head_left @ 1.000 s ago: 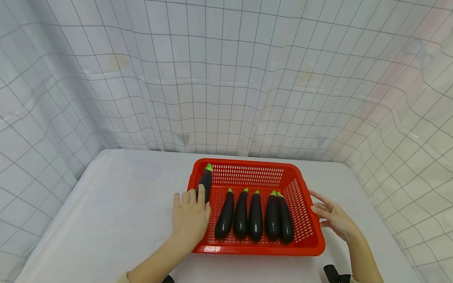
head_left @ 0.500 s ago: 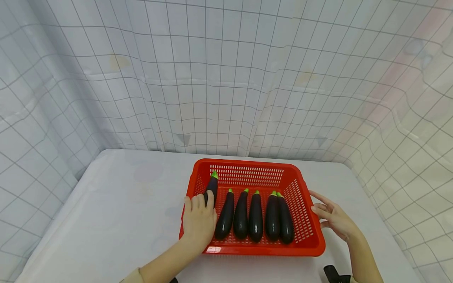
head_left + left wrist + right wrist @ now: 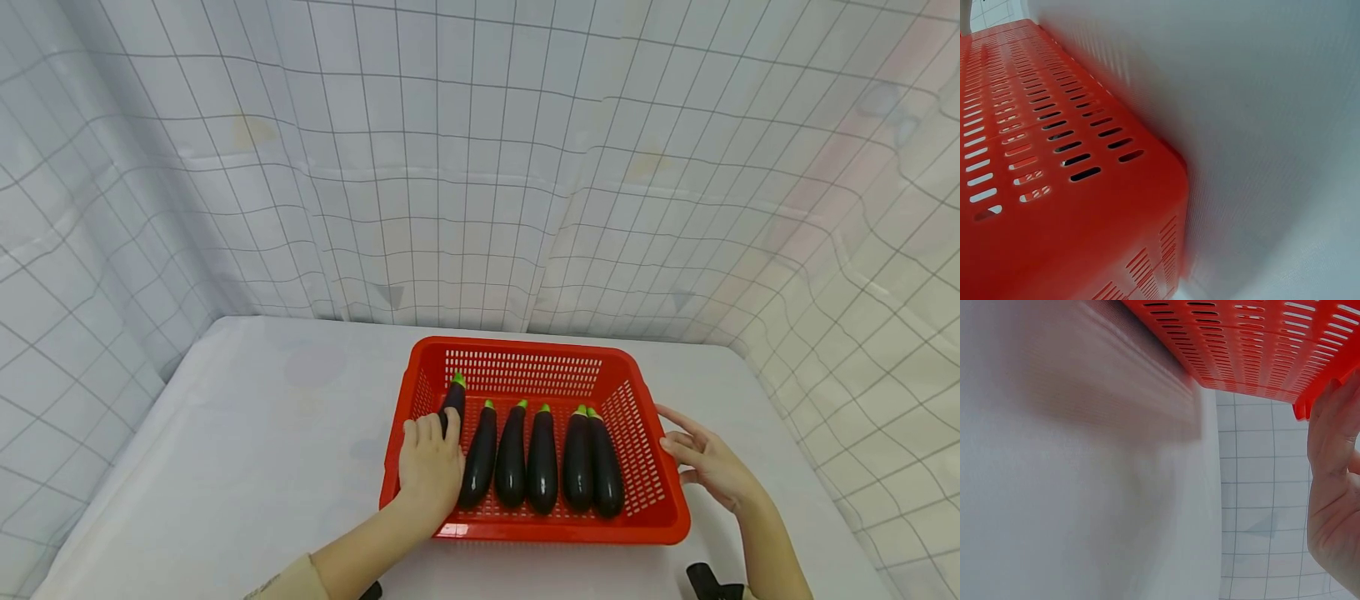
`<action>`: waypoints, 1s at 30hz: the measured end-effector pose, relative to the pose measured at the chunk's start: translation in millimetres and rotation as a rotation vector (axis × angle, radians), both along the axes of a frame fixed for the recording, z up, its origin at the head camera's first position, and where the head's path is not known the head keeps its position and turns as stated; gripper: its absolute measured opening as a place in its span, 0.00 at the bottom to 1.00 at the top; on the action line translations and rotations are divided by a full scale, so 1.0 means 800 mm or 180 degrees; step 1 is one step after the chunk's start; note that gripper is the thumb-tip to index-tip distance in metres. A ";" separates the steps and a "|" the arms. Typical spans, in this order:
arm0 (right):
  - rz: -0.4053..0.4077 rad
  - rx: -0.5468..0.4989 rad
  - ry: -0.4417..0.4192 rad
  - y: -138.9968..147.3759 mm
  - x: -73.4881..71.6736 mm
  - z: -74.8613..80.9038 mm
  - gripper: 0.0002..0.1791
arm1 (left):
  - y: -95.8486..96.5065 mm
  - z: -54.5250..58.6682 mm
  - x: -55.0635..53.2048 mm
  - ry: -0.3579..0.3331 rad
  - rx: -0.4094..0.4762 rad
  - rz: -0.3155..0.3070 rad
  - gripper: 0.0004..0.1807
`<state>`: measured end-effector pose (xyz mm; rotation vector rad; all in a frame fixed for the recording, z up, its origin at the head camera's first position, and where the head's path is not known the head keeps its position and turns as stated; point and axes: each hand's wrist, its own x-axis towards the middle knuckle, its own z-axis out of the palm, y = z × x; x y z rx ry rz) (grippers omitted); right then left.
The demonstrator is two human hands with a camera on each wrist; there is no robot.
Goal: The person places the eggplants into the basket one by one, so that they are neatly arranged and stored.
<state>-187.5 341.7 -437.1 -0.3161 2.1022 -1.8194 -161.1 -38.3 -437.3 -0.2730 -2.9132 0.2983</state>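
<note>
A red plastic basket [image 3: 525,531] with slotted walls holds several glossy dark purple eggplants [image 3: 542,467] with green stem ends, lying roughly side by side. My left hand [image 3: 429,471] reaches over the basket's left side and grips the leftmost eggplant [image 3: 454,398], whose lower part is hidden under the hand. The stem end of that eggplant points toward the back wall. At the right rim, my right hand [image 3: 708,462] touches the basket from outside with relaxed fingers and thumb. In the left wrist view only the basket's outer wall [image 3: 1085,206] shows, with the left hand out of sight.
The basket stands on a table with a white cloth [image 3: 300,433]. White curtains with a grid pattern [image 3: 480,208] hang behind and on both sides. A black strap piece [image 3: 705,579] shows by the right wrist.
My left hand has moved right and slightly toward me with the leftmost eggplant, bringing it closer to the row. The right hand and the basket stay where they were.
</note>
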 end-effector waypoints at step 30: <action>-0.0008 0.0038 -0.0013 -0.001 0.000 0.001 0.32 | 0.006 -0.008 -0.006 -0.0584 -0.0288 -0.0002 0.32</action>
